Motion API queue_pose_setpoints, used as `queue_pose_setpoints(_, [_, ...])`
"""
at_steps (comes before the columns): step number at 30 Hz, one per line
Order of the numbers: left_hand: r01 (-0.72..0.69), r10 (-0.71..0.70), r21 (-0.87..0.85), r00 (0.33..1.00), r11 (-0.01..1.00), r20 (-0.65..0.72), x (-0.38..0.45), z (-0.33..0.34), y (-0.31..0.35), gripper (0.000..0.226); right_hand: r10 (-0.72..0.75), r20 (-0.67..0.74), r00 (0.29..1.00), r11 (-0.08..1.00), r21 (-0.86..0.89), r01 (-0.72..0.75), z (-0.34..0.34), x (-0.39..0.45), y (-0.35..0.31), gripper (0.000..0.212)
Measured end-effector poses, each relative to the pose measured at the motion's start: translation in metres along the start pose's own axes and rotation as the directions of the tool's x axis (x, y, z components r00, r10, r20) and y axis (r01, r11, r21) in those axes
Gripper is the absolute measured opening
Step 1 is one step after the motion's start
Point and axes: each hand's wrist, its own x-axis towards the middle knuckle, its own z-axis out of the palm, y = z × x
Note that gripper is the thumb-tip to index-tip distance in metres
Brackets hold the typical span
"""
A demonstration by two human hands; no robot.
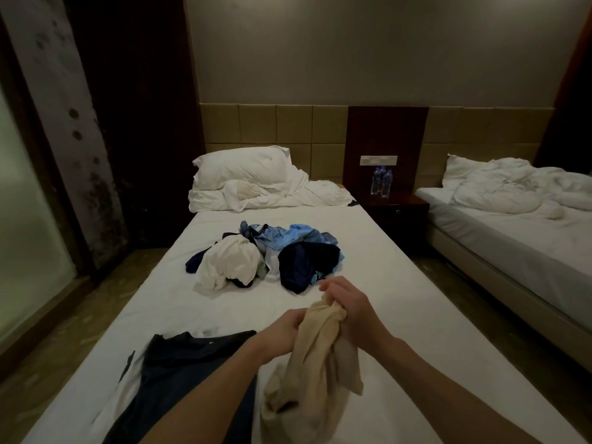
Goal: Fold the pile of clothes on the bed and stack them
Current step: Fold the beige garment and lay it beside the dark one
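Observation:
A beige garment (307, 373) hangs bunched above the near part of the white bed (400, 302). My left hand (286, 325) grips its top edge from the left, and my right hand (347, 310) grips it from the right, both close together. A pile of unfolded clothes (269, 254) lies in the middle of the bed: a white piece, light blue pieces and dark navy pieces. A dark navy garment (189, 366) lies spread flat on the bed at my near left, partly hidden by my left forearm.
A pillow (243, 166) and a crumpled duvet (288, 193) lie at the head of the bed. A dark nightstand (397, 208) with water bottles (382, 182) stands to the right. A second bed (512, 225) is further right. A glass wall is at left.

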Motion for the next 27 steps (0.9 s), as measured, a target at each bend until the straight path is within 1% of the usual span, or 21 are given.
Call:
queue_pose_setpoints(2, [0.033,-0.038,-0.069,0.996,0.997,-0.085,-0.002,-0.001,-0.012,0.015,-0.002,0.037,0.999,0.999,-0.046,0.004,-0.006,-0.006,0.011,0.027])
queue_pose_setpoints(3, [0.036,-0.048,-0.083,0.989,0.996,-0.141,-0.004,-0.003,-0.016,0.006,0.025,0.065,0.998,0.997,-0.073,-0.020,-0.008,-0.010,0.017,0.029])
queue_pose_setpoints(4, [0.045,-0.062,-0.083,0.975,0.996,-0.211,-0.007,-0.005,-0.018,0.006,0.069,0.117,0.991,0.991,-0.119,-0.055,-0.010,-0.015,0.024,0.028])
queue_pose_setpoints(6, [0.071,-0.093,-0.075,0.936,0.995,-0.340,-0.011,-0.010,-0.019,0.016,0.159,0.246,0.956,0.966,-0.241,-0.099,-0.009,-0.025,0.035,0.026])
queue_pose_setpoints(7, [0.062,-0.084,-0.069,0.917,0.996,-0.389,-0.014,-0.012,-0.018,0.018,0.220,0.299,0.929,0.951,-0.276,-0.136,-0.008,-0.028,0.040,0.033])
queue_pose_setpoints(8, [0.053,-0.073,-0.060,0.904,0.997,-0.420,-0.016,-0.015,-0.019,0.018,0.296,0.335,0.894,0.940,-0.269,-0.210,-0.005,-0.031,0.041,0.044])
queue_pose_setpoints(9, [0.038,-0.055,-0.047,0.896,0.998,-0.440,-0.018,-0.018,-0.018,0.017,0.373,0.361,0.854,0.926,-0.203,-0.319,-0.002,-0.031,0.039,0.052])
queue_pose_setpoints(10, [0.029,-0.044,-0.040,0.893,0.999,-0.448,-0.019,-0.020,-0.017,0.016,0.449,0.386,0.806,0.887,-0.080,-0.455,0.001,-0.029,0.031,0.053])
queue_pose_setpoints(11, [0.017,-0.033,-0.039,0.894,0.999,-0.447,-0.019,-0.021,-0.016,0.015,0.525,0.420,0.740,0.792,0.078,-0.606,0.005,-0.024,0.019,0.045])
queue_pose_setpoints(12, [0.008,-0.026,-0.043,0.895,0.999,-0.445,-0.020,-0.022,-0.014,0.013,0.577,0.470,0.668,0.668,0.200,-0.717,0.011,-0.020,0.008,0.034])
queue_pose_setpoints(13, [-0.001,-0.021,-0.051,0.898,0.999,-0.439,-0.020,-0.022,-0.013,0.013,0.603,0.521,0.604,0.558,0.266,-0.786,0.018,-0.015,-0.004,0.027])
queue_pose_setpoints(14, [-0.008,-0.020,-0.063,0.901,0.998,-0.434,-0.022,-0.023,-0.009,0.015,0.605,0.554,0.572,0.515,0.276,-0.812,0.025,-0.011,-0.013,0.031])
queue_pose_setpoints(15, [-0.009,-0.028,-0.084,0.903,0.996,-0.430,-0.024,-0.024,-0.005,0.017,0.600,0.566,0.565,0.506,0.278,-0.817,0.033,-0.009,-0.019,0.039])
queue_pose_setpoints(17, [0.001,-0.064,-0.143,0.897,0.990,-0.438,-0.028,-0.030,-0.001,0.019,0.571,0.531,0.626,0.600,0.251,-0.759,0.045,-0.006,-0.023,0.045])
queue_pose_setpoints(20, [0.015,-0.110,-0.180,0.843,0.983,-0.527,-0.040,-0.051,-0.001,0.018,0.508,0.493,0.706,0.737,0.174,-0.653,0.043,-0.007,-0.012,0.039])
queue_pose_setpoints(22, [0.026,-0.119,-0.164,0.801,0.986,-0.586,-0.049,-0.067,-0.007,0.019,0.467,0.473,0.747,0.827,0.067,-0.559,0.031,-0.004,-0.005,0.031])
queue_pose_setpoints(24, [0.055,-0.111,-0.109,0.786,0.992,-0.609,-0.056,-0.078,-0.013,0.023,0.442,0.459,0.771,0.875,-0.032,-0.483,0.021,-0.001,-0.002,0.021])
queue_pose_setpoints(27, [0.051,-0.085,-0.072,0.764,0.996,-0.640,-0.060,-0.081,-0.014,0.026,0.399,0.418,0.816,0.913,-0.093,-0.398,0.016,0.005,0.003,0.023])
